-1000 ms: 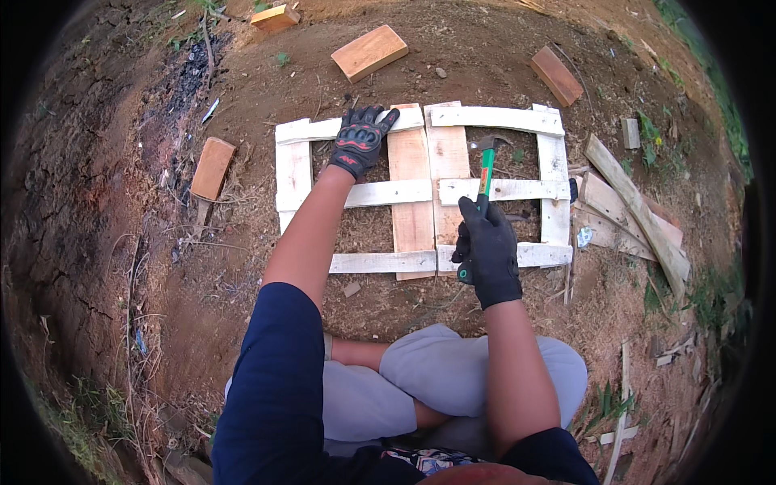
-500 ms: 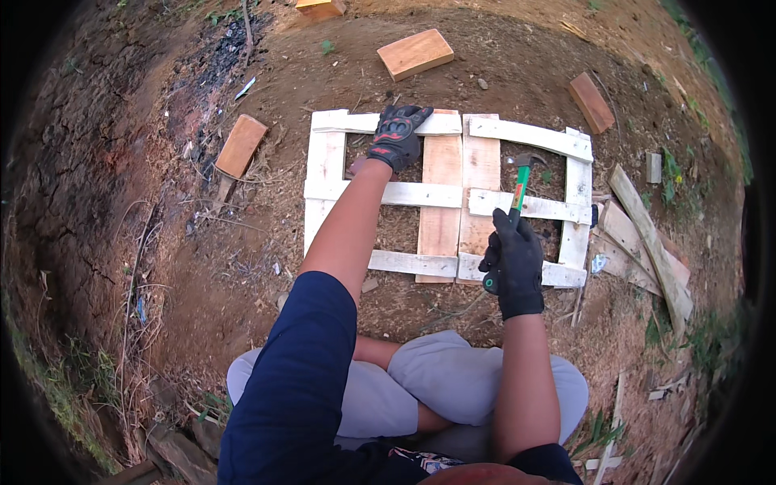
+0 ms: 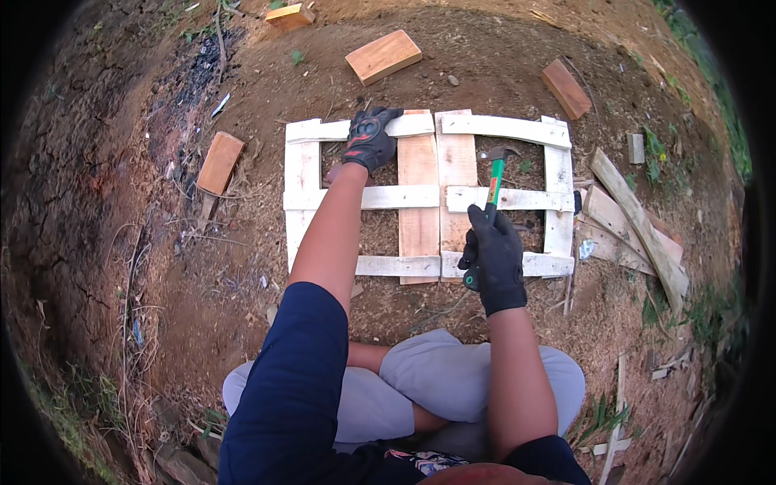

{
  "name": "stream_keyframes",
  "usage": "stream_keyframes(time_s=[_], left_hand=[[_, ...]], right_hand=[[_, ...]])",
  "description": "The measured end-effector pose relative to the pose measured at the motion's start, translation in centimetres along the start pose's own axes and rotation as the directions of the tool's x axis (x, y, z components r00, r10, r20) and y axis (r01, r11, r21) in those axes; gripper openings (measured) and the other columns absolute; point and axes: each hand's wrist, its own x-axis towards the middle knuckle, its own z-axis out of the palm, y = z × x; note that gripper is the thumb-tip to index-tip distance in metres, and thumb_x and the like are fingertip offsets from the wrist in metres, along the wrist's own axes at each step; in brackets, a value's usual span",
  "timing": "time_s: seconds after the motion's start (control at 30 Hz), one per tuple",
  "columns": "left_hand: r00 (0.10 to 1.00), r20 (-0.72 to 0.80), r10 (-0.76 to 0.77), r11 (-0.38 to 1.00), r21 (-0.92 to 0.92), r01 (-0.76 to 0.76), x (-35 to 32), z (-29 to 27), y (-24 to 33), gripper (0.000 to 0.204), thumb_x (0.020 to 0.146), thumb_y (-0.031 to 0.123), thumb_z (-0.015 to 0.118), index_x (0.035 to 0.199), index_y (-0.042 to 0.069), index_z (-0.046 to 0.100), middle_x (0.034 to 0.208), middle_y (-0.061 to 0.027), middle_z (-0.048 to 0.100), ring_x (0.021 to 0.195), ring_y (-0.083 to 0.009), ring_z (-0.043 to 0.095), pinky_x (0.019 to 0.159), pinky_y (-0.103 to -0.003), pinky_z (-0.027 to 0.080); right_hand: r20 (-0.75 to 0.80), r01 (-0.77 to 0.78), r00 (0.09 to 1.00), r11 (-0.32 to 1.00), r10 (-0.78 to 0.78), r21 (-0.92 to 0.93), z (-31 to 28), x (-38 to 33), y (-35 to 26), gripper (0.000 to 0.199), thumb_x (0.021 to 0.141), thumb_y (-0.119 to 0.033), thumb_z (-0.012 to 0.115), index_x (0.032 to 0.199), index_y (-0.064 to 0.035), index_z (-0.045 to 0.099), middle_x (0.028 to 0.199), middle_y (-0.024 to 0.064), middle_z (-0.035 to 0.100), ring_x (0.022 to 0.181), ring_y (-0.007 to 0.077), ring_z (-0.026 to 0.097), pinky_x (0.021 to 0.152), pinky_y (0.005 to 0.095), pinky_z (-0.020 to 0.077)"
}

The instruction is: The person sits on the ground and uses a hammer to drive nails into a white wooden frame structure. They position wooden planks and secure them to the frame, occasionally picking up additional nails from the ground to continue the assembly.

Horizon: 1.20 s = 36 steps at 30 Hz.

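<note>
Right hand (image 3: 493, 257): fingers wrapped round hammer (image 3: 489, 198) handle, head pointing away over slat frame (image 3: 420, 198). Left hand (image 3: 369, 139): fingers spread (flat) on top slat.

Hammer (image 3: 491, 192) over frame (image 3: 301, 174); bricks (image 3: 383, 56) behind.
</note>
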Motion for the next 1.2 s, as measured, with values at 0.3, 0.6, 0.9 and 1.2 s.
stream_keyframes(time_s=[0.3, 0.6, 0.9, 1.2], left_hand=[[1.0, 0.022, -0.012, 1.0, 0.007, 0.012, 0.2, 0.0, 0.3, 0.058, 0.083, 0.009, 0.071, 0.139, 0.022, 0.072, 0.149, -0.0137, 0.064, 0.141, -0.0351, 0.055, 0.126, -0.046, 0.035], [1.0, 0.024, -0.006, 1.0, 0.0, 0.006, 0.0, 0.2, 0.4, 0.055, 0.085, 0.012, 0.068, 0.139, 0.023, 0.071, 0.145, -0.0108, 0.065, 0.141, -0.0308, 0.054, 0.127, -0.047, 0.031], [0.999, 0.02, 0.027, 1.0, -0.005, -0.027, 0.0, 0.4, -0.2, 0.059, 0.085, 0.014, 0.068, 0.143, 0.023, 0.068, 0.146, -0.0101, 0.064, 0.143, -0.0305, 0.053, 0.13, -0.049, 0.026], [0.997, -0.013, 0.071, 0.997, 0.038, -0.071, -0.1, 0.6, -0.2, 0.058, 0.083, 0.011, 0.068, 0.14, 0.021, 0.07, 0.143, -0.0106, 0.066, 0.141, -0.0311, 0.055, 0.129, -0.048, 0.029]], right_hand=[[-0.008, -0.005, 1.0, 0.999, 0.004, -0.035, -0.2, 0.0, -0.1, 0.031, 0.103, -0.03, 0.072, 0.088, -0.009, 0.054, 0.065, 0.0, 0.053, 0.048, 0.0102, 0.051, 0.045, 0.0308, 0.0463], [-0.002, -0.049, 0.999, 0.999, 0.049, 0.024, -0.2, 0.0, -0.1, 0.024, 0.101, -0.028, 0.076, 0.096, -0.0126, 0.058, 0.068, -0.0026, 0.051, 0.049, 0.0099, 0.049, 0.044, 0.0296, 0.0457], [0.006, -0.034, 0.999, 0.999, 0.033, 0.012, 0.0, 0.0, -0.1, 0.025, 0.101, -0.027, 0.077, 0.096, -0.0118, 0.057, 0.068, -0.002, 0.051, 0.048, 0.0103, 0.05, 0.044, 0.0304, 0.0458], [-0.013, -0.011, 1.0, 0.999, 0.01, -0.042, 0.2, -0.2, -0.2, 0.028, 0.102, -0.029, 0.071, 0.089, -0.0089, 0.057, 0.065, 0.0006, 0.054, 0.047, 0.0107, 0.052, 0.044, 0.0301, 0.0448]])
